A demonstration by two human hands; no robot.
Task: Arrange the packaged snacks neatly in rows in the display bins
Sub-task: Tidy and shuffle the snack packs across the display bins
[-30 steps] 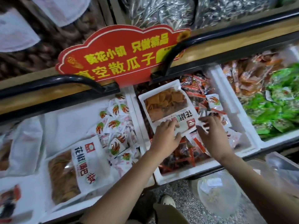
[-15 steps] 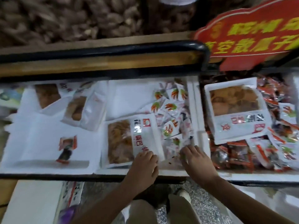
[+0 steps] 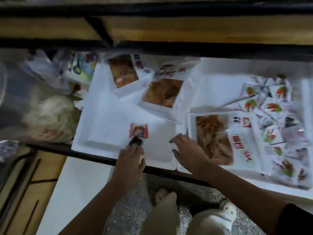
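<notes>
Far left: clear plastic bags (image 3: 42, 116), blurred. Left foam bin (image 3: 101, 119): small orange packet (image 3: 138, 131) flat on its floor by the near rim; two windowed bags (image 3: 162, 92) at its far side. Left hand (image 3: 131, 158) over the near rim, fingers nearly straight, tips touching the packet's dark near end, nothing gripped. Right hand (image 3: 188, 150) splayed, palm down, empty, over the wall between bins. Right foam bin (image 3: 220, 78): one large snack bag (image 3: 220, 138); small sachets (image 3: 271, 116) heaped right of it. Far: black rail (image 3: 169, 48), wooden ledge (image 3: 186, 29); near: speckled floor (image 3: 128, 209).
</notes>
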